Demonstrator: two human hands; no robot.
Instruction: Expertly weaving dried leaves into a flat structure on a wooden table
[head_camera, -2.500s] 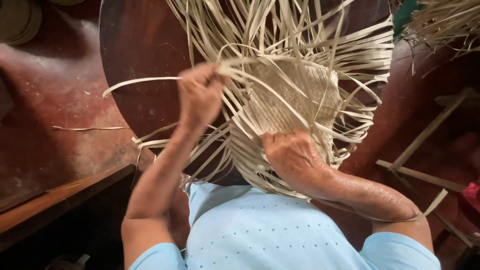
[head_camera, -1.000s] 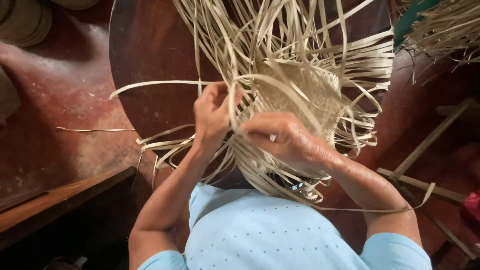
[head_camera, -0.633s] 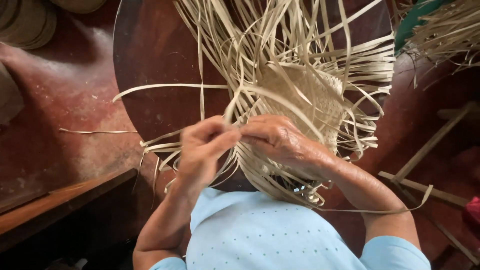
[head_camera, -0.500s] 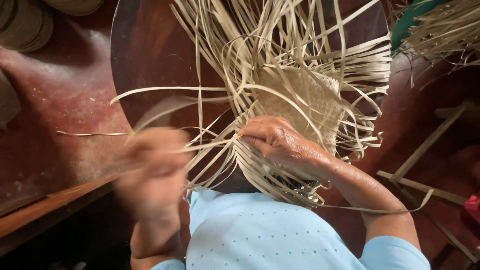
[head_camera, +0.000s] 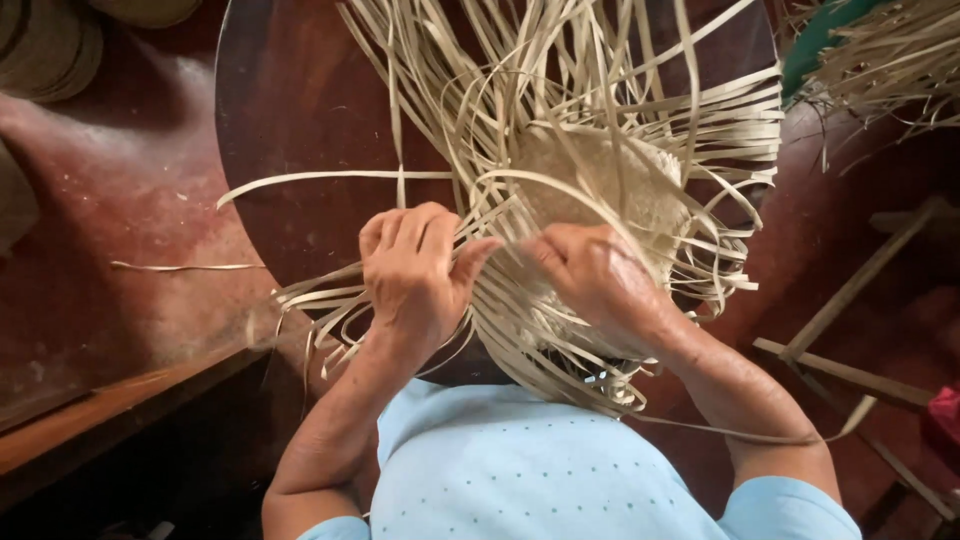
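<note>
A partly woven mat of pale palm strips (head_camera: 640, 190) lies on a dark round wooden board (head_camera: 300, 110), with long loose strips (head_camera: 560, 70) fanning out all around it. My left hand (head_camera: 415, 265) is at the weave's near left edge, fingers curled on a few strips. My right hand (head_camera: 600, 285) presses on the near edge of the woven part, its fingers pinching strips close to the left hand. The two hands nearly touch. My light blue shirt (head_camera: 530, 470) fills the bottom of the view.
One stray strip (head_camera: 180, 266) lies on the reddish floor at the left. A wooden bench edge (head_camera: 110, 405) runs along the lower left. Wooden slats (head_camera: 850, 350) lie at the right, and another bundle of strips (head_camera: 880, 50) sits at the top right.
My left hand swept out to the lower left pulling a strip, then came back to the weave beside my right hand. My right hand stayed on the near edge.
</note>
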